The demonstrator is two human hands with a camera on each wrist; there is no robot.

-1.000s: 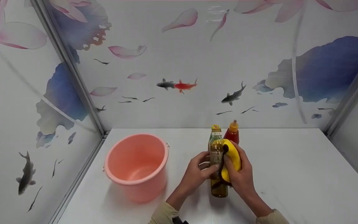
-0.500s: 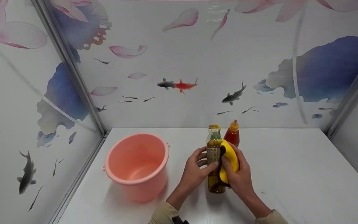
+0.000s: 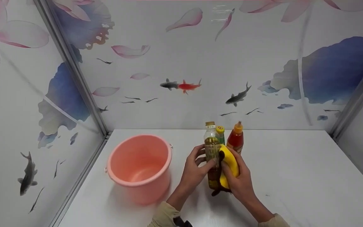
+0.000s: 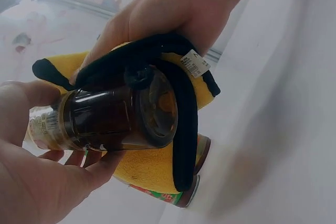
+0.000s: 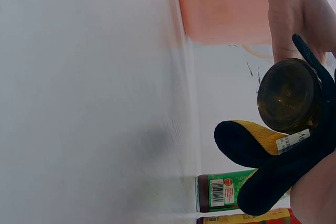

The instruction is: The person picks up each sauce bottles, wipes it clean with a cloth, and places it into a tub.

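Note:
My left hand (image 3: 195, 167) grips a clear glass bottle (image 3: 212, 143) of yellowish-brown liquid, with a brown cap and a pale label. It is held up nearly upright, its round base (image 5: 287, 95) showing in the right wrist view. With my right hand (image 3: 240, 175) I hold a folded yellow cloth (image 3: 232, 160) with dark edging against the bottle's right side. In the left wrist view the cloth (image 4: 152, 166) wraps behind the bottle, and a white tag (image 4: 195, 63) sticks out. My right fingers are partly hidden by the cloth.
A pink bucket (image 3: 165, 179) stands left of my hands. Behind the held bottle are a green bottle (image 3: 220, 135) with a yellow cap and a red squeeze bottle (image 3: 235, 138) with an orange nozzle cap. A printed wall (image 3: 184, 110) closes off the table's back.
The glass bottle has moved up and left in the head view, with both hands and the cloth shifting left. The green bottle behind now shows more.

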